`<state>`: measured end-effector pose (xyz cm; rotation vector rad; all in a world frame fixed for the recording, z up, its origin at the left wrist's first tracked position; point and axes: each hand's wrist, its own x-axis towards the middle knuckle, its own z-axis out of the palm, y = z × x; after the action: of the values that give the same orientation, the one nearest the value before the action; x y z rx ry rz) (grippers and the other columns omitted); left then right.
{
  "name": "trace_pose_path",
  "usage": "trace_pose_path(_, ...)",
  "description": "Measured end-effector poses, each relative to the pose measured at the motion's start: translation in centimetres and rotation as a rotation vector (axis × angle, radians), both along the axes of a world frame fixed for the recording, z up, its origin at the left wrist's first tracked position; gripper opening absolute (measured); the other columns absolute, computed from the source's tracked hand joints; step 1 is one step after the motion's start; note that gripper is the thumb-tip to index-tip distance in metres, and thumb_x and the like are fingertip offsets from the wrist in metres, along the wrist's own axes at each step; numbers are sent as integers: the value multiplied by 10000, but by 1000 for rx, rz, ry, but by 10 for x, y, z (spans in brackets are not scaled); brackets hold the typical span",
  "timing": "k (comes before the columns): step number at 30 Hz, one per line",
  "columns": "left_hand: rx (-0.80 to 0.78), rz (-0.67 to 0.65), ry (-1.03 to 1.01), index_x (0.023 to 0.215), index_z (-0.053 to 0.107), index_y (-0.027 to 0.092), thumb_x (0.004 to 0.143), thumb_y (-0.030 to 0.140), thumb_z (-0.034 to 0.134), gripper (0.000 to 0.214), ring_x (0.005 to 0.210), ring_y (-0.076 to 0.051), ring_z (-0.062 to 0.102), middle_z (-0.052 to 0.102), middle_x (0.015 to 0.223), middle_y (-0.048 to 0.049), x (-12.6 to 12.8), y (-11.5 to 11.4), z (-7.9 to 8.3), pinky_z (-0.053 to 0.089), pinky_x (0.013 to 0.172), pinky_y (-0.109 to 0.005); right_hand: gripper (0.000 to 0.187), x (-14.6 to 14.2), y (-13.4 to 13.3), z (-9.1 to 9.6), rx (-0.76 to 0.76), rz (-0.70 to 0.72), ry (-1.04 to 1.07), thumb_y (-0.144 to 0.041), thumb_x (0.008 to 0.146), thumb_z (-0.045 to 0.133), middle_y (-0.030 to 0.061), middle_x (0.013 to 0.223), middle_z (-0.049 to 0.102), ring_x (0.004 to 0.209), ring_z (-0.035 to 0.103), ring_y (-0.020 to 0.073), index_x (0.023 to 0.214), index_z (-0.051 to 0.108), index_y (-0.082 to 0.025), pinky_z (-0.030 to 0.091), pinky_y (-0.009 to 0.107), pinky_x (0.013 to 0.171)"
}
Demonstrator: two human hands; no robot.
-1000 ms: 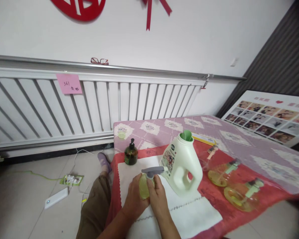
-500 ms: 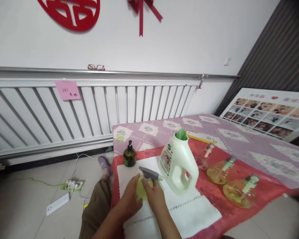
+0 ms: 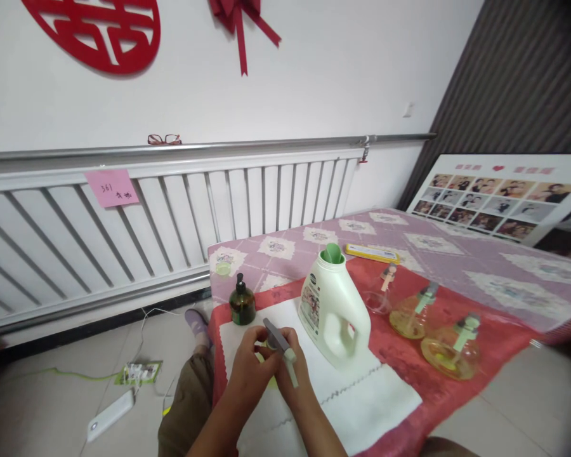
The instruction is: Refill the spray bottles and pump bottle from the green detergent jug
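Both hands are closed around a spray bottle with a grey-and-pale-green trigger head (image 3: 280, 341), over a white cloth (image 3: 356, 406). My left hand (image 3: 250, 362) grips around the neck from the left. Behind the trigger head, my right hand (image 3: 295, 371) wraps its right side. Most of the bottle's yellowish body is hidden by the hands. Just beyond them stands a dark green pump bottle (image 3: 242, 306) with a black pump. To the right is a large pale green detergent jug (image 3: 330, 311), uncapped, with a green spout in its mouth.
Two clear spray bottles with yellow liquid (image 3: 409, 320) (image 3: 450, 362) and a clear one with a pinkish trigger (image 3: 378, 298) rest on the red cloth (image 3: 400, 406). A yellow-edged box (image 3: 372, 253) and a small green cap (image 3: 223, 269) lie farther back. A power strip (image 3: 139, 372) is on the floor.
The trigger head has turned from pointing right to pointing down toward me, showing its trigger. My hands have shifted closer around it. The camera view has swung slightly right.
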<state>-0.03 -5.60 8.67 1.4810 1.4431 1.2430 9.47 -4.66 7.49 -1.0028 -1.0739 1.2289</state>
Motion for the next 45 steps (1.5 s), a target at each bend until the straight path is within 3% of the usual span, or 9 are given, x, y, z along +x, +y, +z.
trace_pose_path(6, -37, 15, 42, 858, 575, 204, 664, 147, 621, 208, 679, -129, 540, 585, 830, 21, 1, 6, -1, 440, 636, -254, 203, -1, -1, -3, 8, 3, 57, -218, 685, 619, -47, 772, 611, 680, 649, 171, 787, 452, -272, 559, 311, 622)
trace_pose_path(11, 45, -200, 49, 940, 609, 215, 727, 126, 559, 236, 882, -179, 573, 613, 958, -24, -14, 7, 6, 460, 793, -301, 316, 9, -5, -2, 61, -24, -184, -158, 698, 595, 37, 1005, 686, 952, 662, 235, 1002, 569, -236, 533, 378, 843)
trace_pose_path(14, 79, -338, 62, 1037, 626, 226, 797, 159, 531, 266, 964, -197, 563, 610, 1075, -53, -24, 10, 11, 454, 856, -328, 433, 19, -7, -2, 124, 45, -281, -170, 743, 587, 72, 1206, 643, 1143, 587, 246, 1173, 563, -217, 431, 422, 1019)
trace_pose_path(18, 91, -403, 42, 1087, 631, 237, 822, 194, 550, 280, 957, -193, 555, 601, 1115, -52, -29, 16, 5, 446, 908, -343, 465, 31, -6, -7, 149, 160, -296, -199, 830, 542, 59, 1343, 573, 1260, 506, 227, 1291, 518, -247, 354, 432, 1094)
trace_pose_path(26, 20, -322, -182, 1113, 625, 245, 815, 250, 599, 300, 1011, -212, 568, 630, 1099, -40, -27, 16, -30, 465, 935, -351, 388, 32, -7, -7, 207, 173, -313, -306, 937, 456, 47, 1307, 567, 1262, 485, 199, 1324, 488, -289, 348, 381, 1093)
trace_pose_path(33, 31, -144, -280, 1044, 642, 204, 773, 344, 690, 309, 1042, -246, 595, 678, 1096, -69, -17, 1, -18, 476, 901, -332, 261, 31, -8, 2, 228, 206, -362, -294, 946, 433, 42, 1167, 594, 1105, 550, 192, 1188, 522, -258, 412, 349, 987)
trace_pose_path(37, -62, -56, -414, 1071, 666, 218, 775, 411, 681, 354, 1061, -265, 608, 704, 1082, -71, -12, 0, -32, 458, 947, -379, 250, 28, -10, 2, 166, 196, -332, -283, 921, 462, 51, 1163, 599, 1087, 557, 201, 1164, 503, -236, 410, 366, 973)
trace_pose_path(41, -80, -93, -526, 1009, 685, 201, 739, 406, 724, 342, 1018, -255, 638, 724, 1017, -67, -10, 3, -49, 465, 941, -380, 233, 22, -9, 3, 90, 130, -296, -217, 836, 527, 25, 1033, 600, 996, 575, 197, 1065, 486, -227, 438, 365, 920)
trace_pose_path(45, -63, -102, -528, 1064, 628, 220, 746, 354, 735, 361, 1103, -240, 610, 684, 1127, -66, -11, 0, -51, 453, 972, -365, 211, 13, -9, 8, -13, 10, -242, -157, 733, 561, -21, 867, 561, 843, 575, 181, 888, 446, -241, 481, 327, 779)
